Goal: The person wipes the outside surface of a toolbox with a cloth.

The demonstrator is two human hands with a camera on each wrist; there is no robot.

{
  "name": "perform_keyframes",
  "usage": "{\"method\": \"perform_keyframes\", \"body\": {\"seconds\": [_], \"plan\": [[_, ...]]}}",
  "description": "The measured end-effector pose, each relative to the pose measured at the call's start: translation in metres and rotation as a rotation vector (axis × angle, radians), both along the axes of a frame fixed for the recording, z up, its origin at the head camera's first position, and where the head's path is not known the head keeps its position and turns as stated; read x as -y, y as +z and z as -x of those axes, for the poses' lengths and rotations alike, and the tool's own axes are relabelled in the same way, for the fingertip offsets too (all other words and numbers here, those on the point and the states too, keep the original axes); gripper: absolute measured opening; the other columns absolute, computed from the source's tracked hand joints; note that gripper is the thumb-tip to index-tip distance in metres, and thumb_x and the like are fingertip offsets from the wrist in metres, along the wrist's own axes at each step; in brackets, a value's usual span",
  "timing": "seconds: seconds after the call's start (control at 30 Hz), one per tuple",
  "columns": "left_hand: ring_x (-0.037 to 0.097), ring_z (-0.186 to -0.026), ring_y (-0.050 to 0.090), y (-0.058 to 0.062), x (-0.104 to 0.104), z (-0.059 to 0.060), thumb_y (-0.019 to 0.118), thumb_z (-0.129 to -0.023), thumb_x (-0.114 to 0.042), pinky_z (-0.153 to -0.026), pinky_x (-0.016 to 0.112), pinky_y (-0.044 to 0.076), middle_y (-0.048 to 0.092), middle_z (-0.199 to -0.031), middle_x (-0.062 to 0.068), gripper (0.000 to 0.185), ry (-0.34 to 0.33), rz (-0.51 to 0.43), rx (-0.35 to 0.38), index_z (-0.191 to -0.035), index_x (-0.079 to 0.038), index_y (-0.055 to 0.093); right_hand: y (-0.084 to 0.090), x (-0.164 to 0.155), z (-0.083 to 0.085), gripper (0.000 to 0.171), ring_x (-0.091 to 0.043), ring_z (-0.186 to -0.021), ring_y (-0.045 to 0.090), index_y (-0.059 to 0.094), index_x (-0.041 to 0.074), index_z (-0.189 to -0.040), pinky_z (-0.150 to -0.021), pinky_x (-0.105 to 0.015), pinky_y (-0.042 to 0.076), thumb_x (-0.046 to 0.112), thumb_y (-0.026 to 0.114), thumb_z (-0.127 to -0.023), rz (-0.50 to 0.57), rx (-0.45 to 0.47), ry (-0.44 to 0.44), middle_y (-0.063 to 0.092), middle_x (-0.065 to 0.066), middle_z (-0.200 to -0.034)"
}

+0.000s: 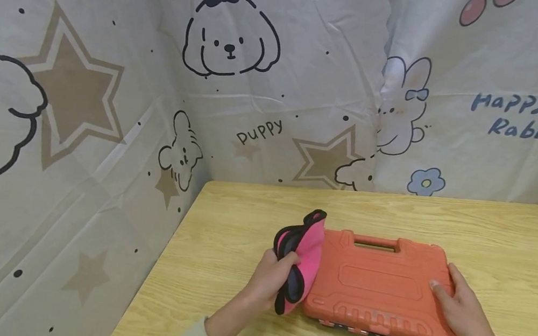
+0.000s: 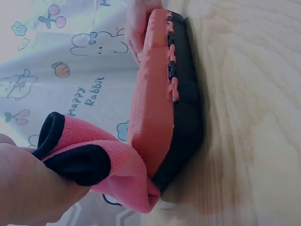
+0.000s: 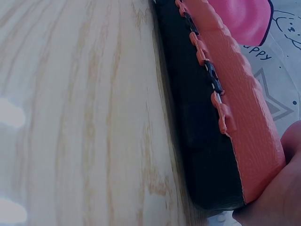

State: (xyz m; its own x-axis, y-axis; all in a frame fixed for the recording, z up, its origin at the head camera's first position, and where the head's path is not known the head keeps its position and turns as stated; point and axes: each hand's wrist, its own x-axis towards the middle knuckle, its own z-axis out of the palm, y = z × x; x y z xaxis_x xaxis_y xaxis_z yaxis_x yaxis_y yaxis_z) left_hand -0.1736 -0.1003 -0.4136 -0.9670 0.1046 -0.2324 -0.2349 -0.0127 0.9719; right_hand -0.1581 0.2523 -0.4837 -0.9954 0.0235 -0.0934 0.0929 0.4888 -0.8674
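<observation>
My left hand (image 1: pixel 270 276) grips a folded pink cloth with black edging (image 1: pixel 311 250), its thumb laid over the folds. The cloth touches the left side of a closed plastic carrying case (image 1: pixel 380 279), which has an orange lid and a black base. The case lies flat on the table, handle at the far side, hinges along the near side. My right hand (image 1: pixel 464 311) holds the case's right edge, thumb on the lid and fingers down the side. In the left wrist view, the cloth (image 2: pixel 117 165) bunches against the case's corner. The case's underside is hidden.
The light wood table (image 1: pixel 240 214) carries the case and reaches back to a white curtain (image 1: pixel 282 83) printed with cartoon animals and stars. Another stretch of curtain (image 1: pixel 113 218) runs along the table's left edge.
</observation>
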Motion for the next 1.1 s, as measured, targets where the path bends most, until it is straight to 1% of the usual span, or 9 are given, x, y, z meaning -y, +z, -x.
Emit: {"method": "perform_keyframes", "body": {"seconds": [0.3,0.5,0.63,0.8,0.83,0.87,0.93,1.03,1.1], "plan": [[0.014,-0.072,0.06,0.008,-0.002,0.002,0.062,-0.088,-0.012,-0.06,0.024,0.053,0.059,-0.085,0.008,0.017,-0.053,-0.097,-0.022,-0.097,0.002,0.057,-0.001,-0.004,0.001,0.078,-0.06,-0.139,0.004,-0.007,-0.014,-0.151,-0.109,-0.072,0.012,0.035,0.038,-0.109,-0.045,-0.055,0.004,0.002,-0.045,-0.151],[0.014,-0.075,0.062,0.012,-0.003,0.001,0.063,-0.088,-0.011,-0.063,0.025,0.055,0.063,-0.088,0.008,0.021,-0.116,-0.116,-0.061,-0.102,0.004,0.06,-0.001,-0.01,-0.001,0.081,-0.06,-0.139,0.005,-0.008,-0.014,-0.151,-0.108,-0.072,0.014,0.038,0.038,-0.109,-0.058,0.005,0.014,0.001,-0.045,-0.151],[0.015,-0.082,0.061,0.016,-0.006,0.005,0.063,-0.088,-0.01,-0.07,0.025,0.054,0.064,-0.094,0.008,0.024,-0.157,-0.084,-0.124,-0.107,0.004,0.061,0.006,-0.017,0.001,0.083,-0.062,-0.137,0.01,-0.008,-0.016,-0.15,-0.105,-0.072,0.02,0.037,0.041,-0.108,-0.083,0.028,0.036,0.003,-0.046,-0.149],[0.015,-0.084,0.059,0.021,-0.011,0.007,0.064,-0.089,-0.009,-0.073,0.024,0.053,0.063,-0.095,0.008,0.025,-0.222,-0.085,-0.148,-0.11,0.004,0.061,0.023,-0.016,0.0,0.082,-0.06,-0.139,0.005,-0.002,-0.013,-0.153,-0.108,-0.068,0.018,0.036,0.046,-0.107,-0.019,-0.019,0.016,-0.001,-0.041,-0.155],[0.015,-0.084,0.059,0.021,-0.012,0.007,0.064,-0.089,-0.007,-0.073,0.024,0.053,0.063,-0.095,0.007,0.025,-0.241,-0.092,-0.148,-0.11,0.005,0.061,0.027,-0.013,-0.002,0.081,-0.058,-0.14,0.004,0.002,-0.01,-0.155,-0.114,-0.058,0.017,0.037,0.047,-0.107,-0.01,-0.032,0.006,0.0,-0.038,-0.156],[0.015,-0.083,0.058,0.022,-0.014,0.007,0.064,-0.089,-0.007,-0.072,0.024,0.053,0.063,-0.094,0.007,0.024,-0.258,-0.095,-0.15,-0.11,0.005,0.061,0.031,-0.01,-0.003,0.08,-0.058,-0.141,0.004,0.005,-0.008,-0.156,-0.115,-0.057,0.017,0.038,0.048,-0.106,0.005,-0.044,0.001,0.002,-0.036,-0.158],[0.015,-0.082,0.058,0.023,-0.017,0.006,0.064,-0.089,-0.005,-0.072,0.024,0.052,0.063,-0.093,0.007,0.024,-0.284,-0.1,-0.153,-0.11,0.006,0.062,0.04,-0.002,-0.005,0.078,-0.056,-0.141,0.009,0.011,-0.002,-0.158,-0.117,-0.033,0.023,0.039,0.05,-0.105,0.017,-0.063,0.004,0.007,-0.032,-0.16],[0.015,-0.084,0.057,0.023,-0.023,0.005,0.063,-0.088,-0.003,-0.073,0.024,0.052,0.063,-0.094,0.006,0.025,-0.324,-0.095,-0.169,-0.112,0.006,0.063,0.051,0.01,-0.007,0.073,-0.05,-0.143,0.017,0.016,0.002,-0.159,-0.098,-0.005,0.031,0.034,0.054,-0.105,0.057,-0.097,0.055,0.017,-0.028,-0.16],[0.014,-0.086,0.057,0.023,-0.028,0.005,0.064,-0.087,-0.002,-0.075,0.023,0.052,0.064,-0.097,0.005,0.029,-0.357,-0.094,-0.185,-0.116,0.005,0.063,0.056,0.017,-0.009,0.071,-0.036,-0.144,0.028,0.018,0.002,-0.159,-0.09,-0.002,0.036,0.027,0.055,-0.105,0.11,-0.123,0.112,0.023,-0.026,-0.159]]}}
